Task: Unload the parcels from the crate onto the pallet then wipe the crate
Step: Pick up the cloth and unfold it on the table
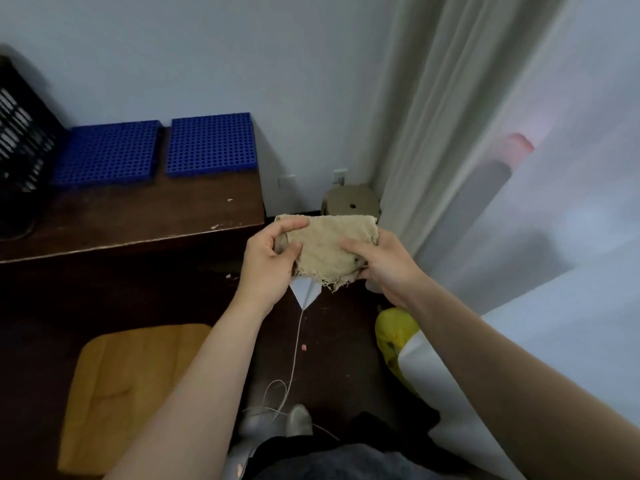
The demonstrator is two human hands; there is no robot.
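Observation:
Both my hands hold a beige frayed cloth (325, 247) in the air, to the right of the desk's right end. My left hand (270, 261) pinches its left edge between thumb and fingers. My right hand (381, 261) grips its right side, with the fingers laid over the front. A black slatted crate (20, 147) stands at the far left on the dark wooden desk (138, 216). Two blue perforated pallet tiles (107, 152) (212, 143) lie side by side on the desk against the wall. No parcels are in view.
An orange cushion (131, 382) sits low left in front of the desk. A white cord (294, 358) trails across the dark floor. A yellow bag (394, 334), white curtains (450, 133) and a brown stool (351, 200) in the corner fill the right side.

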